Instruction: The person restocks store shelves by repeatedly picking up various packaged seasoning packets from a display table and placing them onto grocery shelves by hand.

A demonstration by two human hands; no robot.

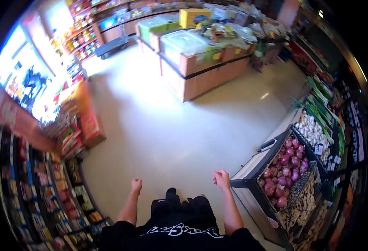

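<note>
Floor (163, 125), pale and shiny, spreads out ahead of both hands. Tall dark rack of colourful packets (50, 196) is well off to the left of the left hand (137, 186). Black-edged, light-wood produce stand (251, 207) sits just right of the right hand (222, 178), with the round purple-red onions (287, 167) in its bin, a bit further right. Both hands are curled into fists, can't tell if they've got hold of anything.

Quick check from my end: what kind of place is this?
Probably a small grocery shop: red onions piled in a bin, garlic bulbs with price tags beside them, and packaged goods on tiered shelves.
</note>
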